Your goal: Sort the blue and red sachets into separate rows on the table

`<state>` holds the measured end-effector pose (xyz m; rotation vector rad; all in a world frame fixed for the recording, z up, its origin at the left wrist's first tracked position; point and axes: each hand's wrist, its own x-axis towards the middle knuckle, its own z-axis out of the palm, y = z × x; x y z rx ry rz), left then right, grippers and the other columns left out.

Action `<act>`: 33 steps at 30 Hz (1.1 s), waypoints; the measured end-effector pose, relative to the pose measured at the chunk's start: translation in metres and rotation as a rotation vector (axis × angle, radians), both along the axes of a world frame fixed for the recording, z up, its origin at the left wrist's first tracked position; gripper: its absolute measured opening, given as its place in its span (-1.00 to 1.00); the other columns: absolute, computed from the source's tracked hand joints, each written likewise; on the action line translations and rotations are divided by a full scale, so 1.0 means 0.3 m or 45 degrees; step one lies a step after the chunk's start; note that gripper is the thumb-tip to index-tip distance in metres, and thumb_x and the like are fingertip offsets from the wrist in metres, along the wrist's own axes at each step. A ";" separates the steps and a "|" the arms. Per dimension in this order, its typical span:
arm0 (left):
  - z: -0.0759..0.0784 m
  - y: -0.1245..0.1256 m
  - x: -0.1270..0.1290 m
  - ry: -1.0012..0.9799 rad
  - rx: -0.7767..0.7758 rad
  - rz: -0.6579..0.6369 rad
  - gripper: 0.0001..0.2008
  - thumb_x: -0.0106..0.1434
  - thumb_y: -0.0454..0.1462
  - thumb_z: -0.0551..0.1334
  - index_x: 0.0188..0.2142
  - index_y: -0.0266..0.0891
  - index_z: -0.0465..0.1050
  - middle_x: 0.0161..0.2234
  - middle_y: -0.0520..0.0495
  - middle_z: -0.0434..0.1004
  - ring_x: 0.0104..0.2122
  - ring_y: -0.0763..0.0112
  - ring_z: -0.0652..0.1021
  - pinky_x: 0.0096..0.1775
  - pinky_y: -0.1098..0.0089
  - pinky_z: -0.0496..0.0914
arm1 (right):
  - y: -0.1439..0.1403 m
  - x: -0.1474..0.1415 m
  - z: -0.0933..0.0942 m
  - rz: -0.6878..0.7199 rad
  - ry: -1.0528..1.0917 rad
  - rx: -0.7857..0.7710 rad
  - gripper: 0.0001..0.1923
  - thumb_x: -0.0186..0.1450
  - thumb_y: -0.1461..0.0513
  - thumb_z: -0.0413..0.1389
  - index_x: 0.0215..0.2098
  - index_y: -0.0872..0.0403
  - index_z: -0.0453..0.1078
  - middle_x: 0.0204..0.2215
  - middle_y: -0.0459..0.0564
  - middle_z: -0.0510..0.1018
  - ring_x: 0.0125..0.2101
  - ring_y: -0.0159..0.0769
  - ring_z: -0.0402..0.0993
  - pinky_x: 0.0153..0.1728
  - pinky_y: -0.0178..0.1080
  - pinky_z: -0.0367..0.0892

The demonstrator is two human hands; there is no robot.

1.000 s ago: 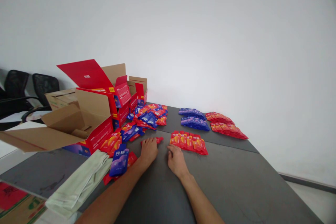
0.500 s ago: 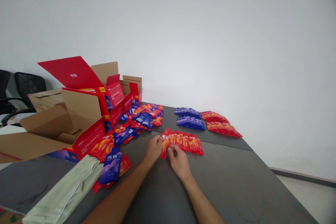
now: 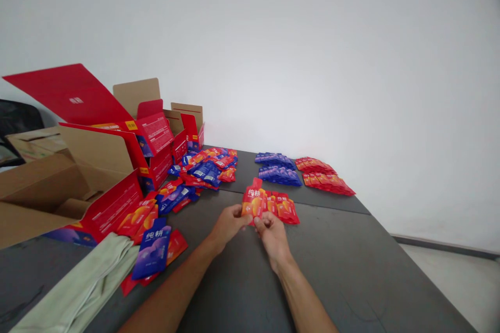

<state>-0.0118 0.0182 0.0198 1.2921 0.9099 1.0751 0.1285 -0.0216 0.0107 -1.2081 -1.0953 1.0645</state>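
Red sachet (image 3: 253,202) lifted off table (image 3: 351,265), both hands gripping

The grey table (image 3: 351,270) is seen from one head-worn camera, angled forward and down, close above the forearms.

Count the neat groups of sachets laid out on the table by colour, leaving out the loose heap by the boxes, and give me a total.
Red sachet rows: 3, one by the hands and two at the far right.
Blue sachet rows: 2.
Total: 5 rows.
The left hand and right hand hold one more red sachet.
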 end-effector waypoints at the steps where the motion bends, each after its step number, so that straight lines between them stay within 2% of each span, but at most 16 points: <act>1: -0.001 -0.004 0.000 0.008 0.005 -0.065 -0.71 0.05 -0.12 0.33 -0.34 -0.32 0.51 -0.45 -0.03 0.53 -0.50 0.46 0.45 -0.46 0.47 0.31 | 0.001 0.002 0.002 -0.020 0.000 0.013 -0.74 0.14 0.05 0.20 -0.39 0.07 0.37 -0.59 -0.18 0.40 -0.58 -0.43 0.19 -0.54 -0.36 0.08; 3: -0.008 -0.008 0.004 0.003 0.017 -0.120 -0.74 0.04 -0.17 0.33 -0.34 -0.34 0.52 -0.49 -0.02 0.51 -0.55 0.49 0.42 -0.49 0.47 0.30 | 0.002 0.001 0.007 -0.046 0.006 0.052 -0.77 0.13 0.08 0.20 -0.42 0.06 0.34 -0.59 -0.18 0.38 -0.58 -0.43 0.18 -0.54 -0.36 0.07; 10: -0.002 -0.020 0.003 0.014 -0.079 -0.074 -0.77 0.00 -0.20 0.34 -0.39 -0.34 0.51 -0.56 -0.01 0.49 -0.66 0.56 0.34 -0.59 0.50 0.23 | -0.011 -0.003 0.013 0.014 0.052 0.076 -0.80 0.12 0.13 0.19 -0.48 0.05 0.30 -0.62 -0.22 0.32 -0.59 -0.45 0.13 -0.55 -0.36 0.03; 15: 0.018 -0.021 -0.016 -0.157 -0.051 -0.017 -0.68 0.08 -0.10 0.33 -0.31 -0.34 0.55 -0.44 -0.07 0.58 -0.49 0.43 0.51 -0.41 0.44 0.38 | -0.019 -0.003 0.005 0.102 0.011 -0.030 -0.81 0.11 0.15 0.19 -0.51 0.06 0.30 -0.66 -0.23 0.30 -0.63 -0.46 0.12 -0.58 -0.36 0.00; 19: 0.014 -0.016 -0.021 -0.161 -0.074 0.117 -0.59 0.06 0.00 0.35 -0.35 -0.35 0.57 -0.43 -0.10 0.60 -0.49 0.38 0.53 -0.41 0.41 0.39 | -0.029 -0.004 0.030 0.202 -0.059 -0.096 -0.77 0.10 0.11 0.23 -0.52 0.08 0.34 -0.65 -0.19 0.36 -0.62 -0.44 0.17 -0.56 -0.36 0.03; 25: 0.022 -0.025 -0.024 -0.239 -0.181 -0.033 -0.58 -0.01 -0.04 0.41 -0.29 -0.37 0.59 -0.43 -0.13 0.61 -0.41 0.28 0.57 -0.31 0.33 0.44 | -0.042 0.002 0.051 0.202 -0.043 0.085 -0.70 0.21 0.03 0.18 -0.48 0.07 0.33 -0.61 -0.22 0.31 -0.59 -0.46 0.12 -0.54 -0.37 0.01; 28: 0.032 -0.017 -0.032 -0.301 -0.132 -0.003 -0.60 0.03 -0.06 0.38 -0.23 -0.31 0.58 -0.36 -0.11 0.62 -0.39 0.33 0.57 -0.29 0.36 0.43 | -0.041 -0.008 0.031 0.236 -0.080 0.078 -0.71 0.19 0.06 0.21 -0.52 0.08 0.31 -0.60 -0.21 0.33 -0.57 -0.46 0.15 -0.52 -0.36 0.04; 33: 0.018 0.006 -0.044 -0.207 -0.034 0.130 -0.69 0.06 -0.11 0.36 -0.33 -0.34 0.57 -0.44 -0.06 0.59 -0.50 0.46 0.49 -0.41 0.47 0.35 | -0.039 -0.031 0.011 0.309 -0.135 0.013 -0.75 0.15 0.12 0.20 -0.55 0.09 0.32 -0.60 -0.19 0.37 -0.57 -0.45 0.19 -0.52 -0.36 0.09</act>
